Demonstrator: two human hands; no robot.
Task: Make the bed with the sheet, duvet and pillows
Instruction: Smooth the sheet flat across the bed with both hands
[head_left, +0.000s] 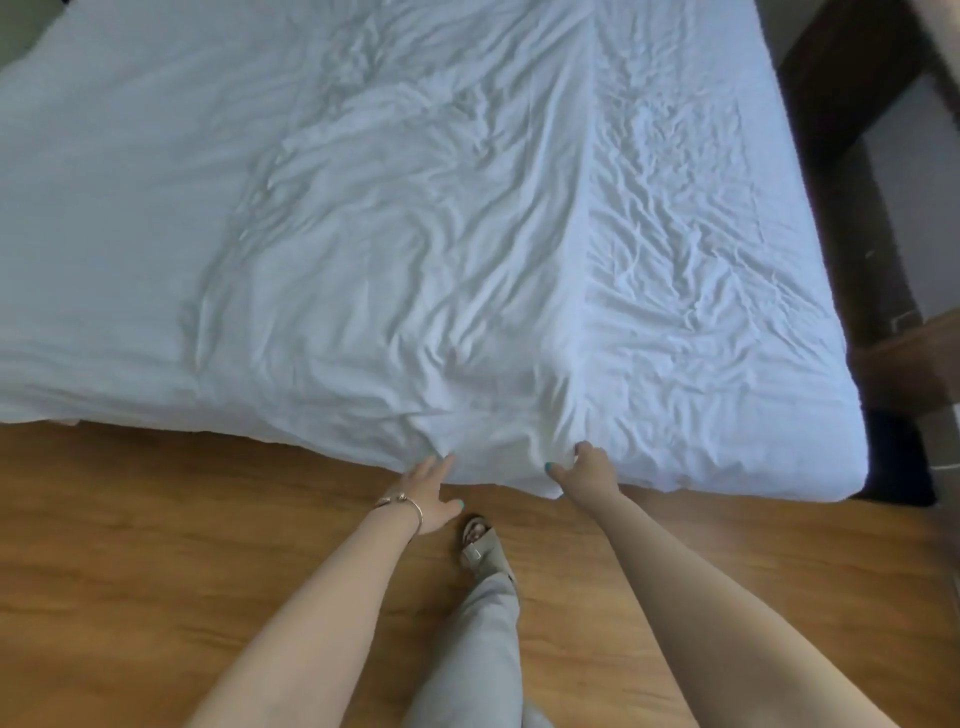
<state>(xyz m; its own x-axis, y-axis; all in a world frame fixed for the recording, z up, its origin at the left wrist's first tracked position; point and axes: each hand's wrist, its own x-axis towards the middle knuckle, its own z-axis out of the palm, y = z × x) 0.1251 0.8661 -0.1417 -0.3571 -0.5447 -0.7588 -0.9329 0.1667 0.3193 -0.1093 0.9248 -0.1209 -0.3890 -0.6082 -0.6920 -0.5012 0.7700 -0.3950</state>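
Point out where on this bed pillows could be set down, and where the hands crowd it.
The smooth far-left stretch of the duvet is free, as is the crumpled strip along the right edge beside the dark wooden frame. The near edge is crowded: the left hand touches the hem and the right hand grips it.

Both hands, left hand (432, 488) and right hand (589, 467), meet the sheet (395, 249) edge.
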